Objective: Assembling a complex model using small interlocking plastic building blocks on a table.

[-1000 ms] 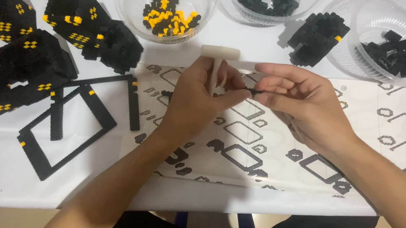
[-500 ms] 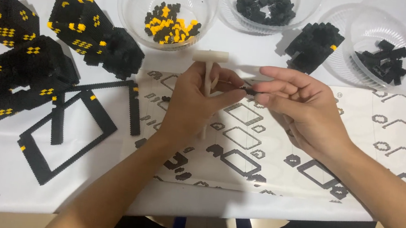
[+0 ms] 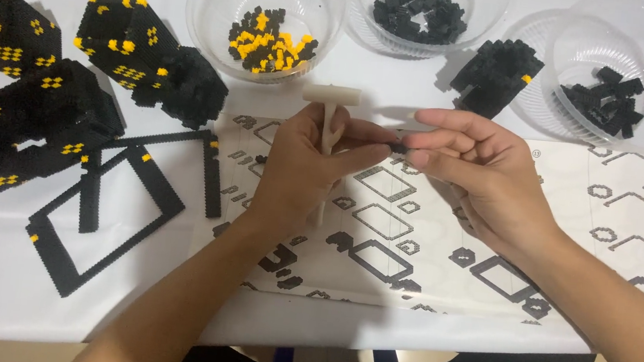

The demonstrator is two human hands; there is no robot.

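Observation:
My left hand (image 3: 309, 168) grips a cream T-shaped plastic tool (image 3: 331, 107) upright, its crossbar sticking out above my fingers. My right hand (image 3: 480, 176) meets it at the centre of the view, both pinching a tiny black block (image 3: 399, 145) between thumb and fingertips. Both hands hover above a printed instruction sheet (image 3: 609, 224) showing black outline diagrams.
Clear bowls at the back hold yellow-and-black blocks (image 3: 268, 42) and black blocks (image 3: 421, 13), (image 3: 605, 98). A black block cluster (image 3: 498, 72) sits between bowls. Large black-and-yellow built sections (image 3: 29, 113) and flat black frames (image 3: 98, 214) lie at the left.
Hands and tool stay together in the same spot; the view has shifted slightly and the fingers have adjusted around the small black block.

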